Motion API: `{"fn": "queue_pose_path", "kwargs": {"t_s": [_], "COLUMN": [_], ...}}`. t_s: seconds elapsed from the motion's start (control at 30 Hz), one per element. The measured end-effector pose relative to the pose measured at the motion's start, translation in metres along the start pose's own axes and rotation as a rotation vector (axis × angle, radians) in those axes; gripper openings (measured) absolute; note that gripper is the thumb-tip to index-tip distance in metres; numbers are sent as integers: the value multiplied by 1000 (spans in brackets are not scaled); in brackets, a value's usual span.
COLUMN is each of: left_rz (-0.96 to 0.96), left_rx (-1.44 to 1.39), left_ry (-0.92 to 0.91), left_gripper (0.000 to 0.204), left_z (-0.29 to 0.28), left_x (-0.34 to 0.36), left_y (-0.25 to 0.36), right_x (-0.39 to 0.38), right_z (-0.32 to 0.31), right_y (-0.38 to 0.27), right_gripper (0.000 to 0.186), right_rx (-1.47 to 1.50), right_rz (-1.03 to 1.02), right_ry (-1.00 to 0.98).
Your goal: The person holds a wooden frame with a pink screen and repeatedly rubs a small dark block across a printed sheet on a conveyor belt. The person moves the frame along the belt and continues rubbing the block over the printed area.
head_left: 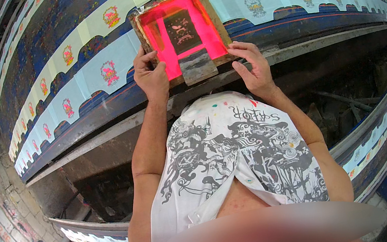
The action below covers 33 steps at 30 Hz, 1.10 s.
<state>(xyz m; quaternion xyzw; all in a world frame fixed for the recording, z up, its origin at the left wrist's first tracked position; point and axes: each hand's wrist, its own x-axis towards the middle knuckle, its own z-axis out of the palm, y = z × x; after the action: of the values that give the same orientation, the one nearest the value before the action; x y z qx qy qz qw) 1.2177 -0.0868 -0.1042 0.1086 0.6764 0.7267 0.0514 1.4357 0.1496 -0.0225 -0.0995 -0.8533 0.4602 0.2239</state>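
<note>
Two hands steady a wooden screen frame (181, 31) lying flat over the pale cloth strip (94, 71) near the table's near edge: the left hand (151, 74) clamps its left corner, the right hand (253, 63) rests open-fingered on the right corner. A slip could likely smear the pink print. The squeegee (197, 67) is dim, and the cloth beneath the frame is hidden
</note>
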Motion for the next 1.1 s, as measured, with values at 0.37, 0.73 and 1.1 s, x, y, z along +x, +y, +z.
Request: {"fn": "queue_pose_path", "kwargs": {"t_s": [0.37,0.73,1.1], "left_rz": [104,100,9], "left_rx": [347,296,30], "left_ry": [12,-3,15], "left_gripper": [26,29,19], "left_z": [3,-70,-316], "left_x": [-30,-68,33], "left_y": [-27,27,33], "right_x": [-18,6,169], "right_z": [46,78,310], "right_y": [-3,-83,-187], "right_gripper": [43,41,42], "right_rx": [-223,-416,-479], "right_rz": [-331,-419,-482], "right_ry": [-183,-490,-379]}}
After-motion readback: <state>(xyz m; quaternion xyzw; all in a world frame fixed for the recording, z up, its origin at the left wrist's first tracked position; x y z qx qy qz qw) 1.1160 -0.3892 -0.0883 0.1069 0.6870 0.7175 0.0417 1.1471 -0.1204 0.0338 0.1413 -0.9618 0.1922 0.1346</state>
